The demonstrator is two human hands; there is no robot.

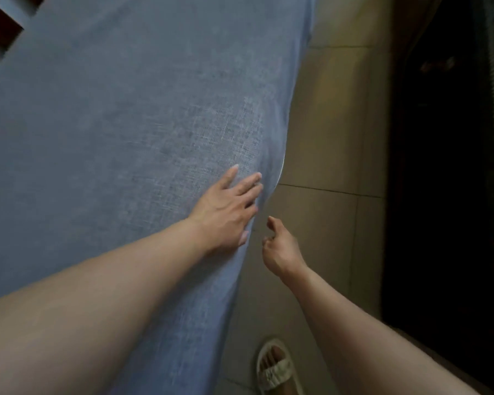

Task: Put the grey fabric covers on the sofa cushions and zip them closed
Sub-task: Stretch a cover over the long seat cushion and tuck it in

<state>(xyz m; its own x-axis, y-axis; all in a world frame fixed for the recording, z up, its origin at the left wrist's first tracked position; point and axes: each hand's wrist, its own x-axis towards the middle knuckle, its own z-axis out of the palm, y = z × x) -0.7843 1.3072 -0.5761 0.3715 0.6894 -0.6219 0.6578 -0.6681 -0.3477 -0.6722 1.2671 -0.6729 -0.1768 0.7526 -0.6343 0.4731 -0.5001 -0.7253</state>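
Note:
A large sofa cushion in its grey woven fabric cover [120, 132] fills the left and middle of the view, standing on edge over the floor. My left hand [226, 209] lies flat on the cover near its right edge, fingers spread. My right hand [280, 249] hovers just right of that edge, fingers loosely curled, thumb and fingertips close together, holding nothing that I can see. A thin pale line [281, 172], possibly the zip seam, runs along the cover's right edge above my hands.
Beige floor tiles [331, 143] lie to the right of the cushion. Dark furniture [445, 166] stands along the far right. A foot in a white sandal [277, 369] stands at the bottom. Dark wooden slats [0, 27] show at the top left.

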